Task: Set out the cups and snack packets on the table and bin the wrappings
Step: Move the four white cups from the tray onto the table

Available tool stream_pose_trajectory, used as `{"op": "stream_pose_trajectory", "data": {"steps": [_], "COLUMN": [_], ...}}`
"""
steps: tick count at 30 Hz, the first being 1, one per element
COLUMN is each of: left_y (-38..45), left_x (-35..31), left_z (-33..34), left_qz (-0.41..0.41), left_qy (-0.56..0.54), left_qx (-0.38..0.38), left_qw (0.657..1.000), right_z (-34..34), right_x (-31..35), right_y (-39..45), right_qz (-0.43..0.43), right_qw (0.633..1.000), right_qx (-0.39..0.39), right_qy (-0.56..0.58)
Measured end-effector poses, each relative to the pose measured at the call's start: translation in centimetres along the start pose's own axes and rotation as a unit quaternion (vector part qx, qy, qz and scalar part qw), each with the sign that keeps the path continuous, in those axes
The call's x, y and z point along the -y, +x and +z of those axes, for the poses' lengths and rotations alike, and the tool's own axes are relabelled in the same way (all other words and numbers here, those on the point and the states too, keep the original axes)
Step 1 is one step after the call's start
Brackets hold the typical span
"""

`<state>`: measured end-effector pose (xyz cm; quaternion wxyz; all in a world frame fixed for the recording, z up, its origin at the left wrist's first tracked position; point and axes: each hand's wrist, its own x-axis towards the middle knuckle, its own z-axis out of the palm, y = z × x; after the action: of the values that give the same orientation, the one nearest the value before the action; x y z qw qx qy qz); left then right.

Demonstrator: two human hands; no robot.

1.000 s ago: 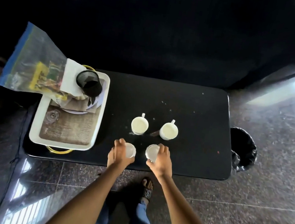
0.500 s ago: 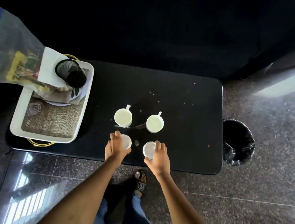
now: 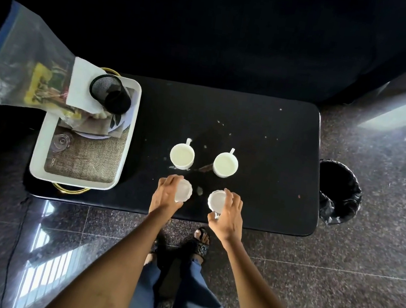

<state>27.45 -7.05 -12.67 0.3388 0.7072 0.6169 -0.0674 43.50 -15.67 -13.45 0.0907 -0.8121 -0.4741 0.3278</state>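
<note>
Not much has shifted since a second ago: both hands are still on the same two small clear cups at the near edge of the table (image 3: 264,136), and the two mugs haven't budged. Left hand (image 3: 166,197) has its fingers curled over the left clear cup (image 3: 184,190), gripping it from the top and side. Right hand (image 3: 228,213) is curled round the right clear cup (image 3: 217,199) the same way, thumb on the near side. Both cups look like they sit on the table, though I can't tell for sure. Just beyond them stand the left white mug (image 3: 182,156) and the right white mug (image 3: 225,165), handles pointing to the far edge. White tray (image 3: 41,146) sits at the left end, with a black mesh pot (image 3: 110,93), a napkin (image 3: 82,84) and a clear zip bag (image 3: 25,58) of snack packets hanging off the far left corner. Black-lined bin (image 3: 338,193) stands on the floor just past the right end.
</note>
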Motion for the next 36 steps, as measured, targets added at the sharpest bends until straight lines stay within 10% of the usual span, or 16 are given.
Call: {"op": "stream_pose_trajectory", "data": {"steps": [15,22,36], "left_y": [-0.7,2.8,8.0], "left_x": [1.3,0.4,-1.0], "left_z": [-0.6,-3.7,-3.9], "left_qz": [-0.007,0.022,0.083], "left_qy": [0.057,0.015,0.02], "left_qx": [0.005,-0.112,-0.033], "left_qw": [0.998,0.993,0.996], "right_z": [0.2,-2.6,-2.9], "right_x": [-0.3,1.5,3.3], "right_y": [-0.7,2.4,9.2], "right_qz": [-0.027,-0.003,0.021], "right_qw": [0.998,0.991,0.995], "right_qx": [-0.004,-0.131,-0.098], "right_qy": [-0.051,-0.022,-0.001]}}
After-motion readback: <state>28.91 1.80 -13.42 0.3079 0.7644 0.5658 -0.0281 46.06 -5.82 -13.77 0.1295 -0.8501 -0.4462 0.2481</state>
